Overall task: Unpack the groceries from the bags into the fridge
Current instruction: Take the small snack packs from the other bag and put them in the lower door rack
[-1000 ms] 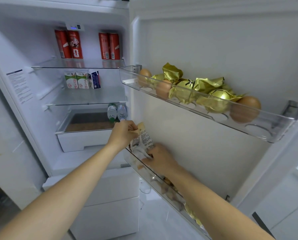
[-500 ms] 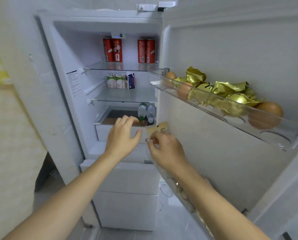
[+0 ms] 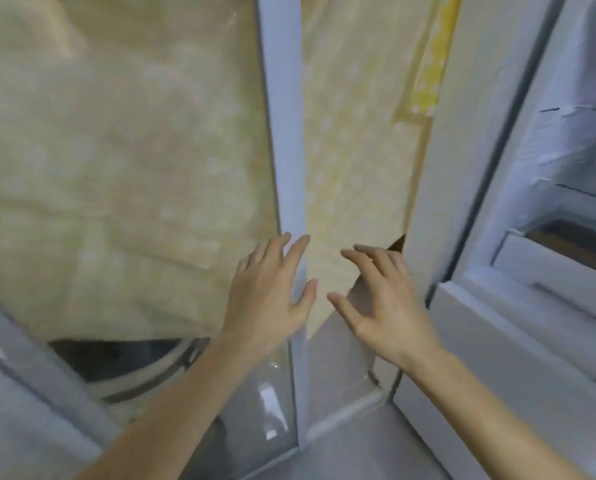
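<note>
Both forearms reach forward; the left hand and right hand hang spread and empty, the packet the right hand pinched half a second ago gone from sight. The view has swung left: a yellowish cloth fills it, and the open fridge now sits at the right edge, blurred.

The open white fridge stands at the right edge, its pale plastic drawer low in the compartment under the clear shelves. Left of the fridge hangs a dotted yellowish cloth cover, draped over a round-doored washing machine. The bare left hand and bare right hand hover side by side, apart, before the cloth's lower edge.
</note>
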Tool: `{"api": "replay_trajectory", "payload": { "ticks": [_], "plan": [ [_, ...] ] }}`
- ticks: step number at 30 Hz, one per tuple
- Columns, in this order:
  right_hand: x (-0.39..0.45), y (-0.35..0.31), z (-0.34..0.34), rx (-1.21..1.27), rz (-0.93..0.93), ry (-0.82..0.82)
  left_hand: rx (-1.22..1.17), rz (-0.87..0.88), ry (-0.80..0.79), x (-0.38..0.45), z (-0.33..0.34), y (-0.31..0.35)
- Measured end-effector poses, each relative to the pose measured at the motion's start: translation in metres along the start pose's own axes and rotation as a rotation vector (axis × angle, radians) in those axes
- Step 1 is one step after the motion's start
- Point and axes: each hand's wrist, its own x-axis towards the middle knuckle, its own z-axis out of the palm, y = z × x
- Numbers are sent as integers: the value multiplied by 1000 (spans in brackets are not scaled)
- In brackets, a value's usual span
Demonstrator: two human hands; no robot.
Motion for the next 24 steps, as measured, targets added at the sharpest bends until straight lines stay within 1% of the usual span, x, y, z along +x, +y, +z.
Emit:
{"api": "replay_trajectory", "payload": {
  "ticks": [3,6,12,15,18,21,24],
  "plan": [
    [8,-85,49,102,-184,-58,104,-191,54,-70,-54,-76],
    [10,-178,96,204,-357,-136,198,-374,93,-152,-105,-139],
    [-17,-349,186,367,-615,-282,336,-725,154,-319,-183,-230],
    [-54,-414,227,474,-712,-406,384,-924,150,-396,-203,-254],
    [-93,-460,271,547,-837,-548,444,-1069,153,-466,-211,-263],
    [-131,-500,317,574,-986,-708,499,-1273,110,-531,-206,-267],
    [-167,-525,364,638,-1091,-880,486,-1442,67,-579,-183,-269]
  ]
}}
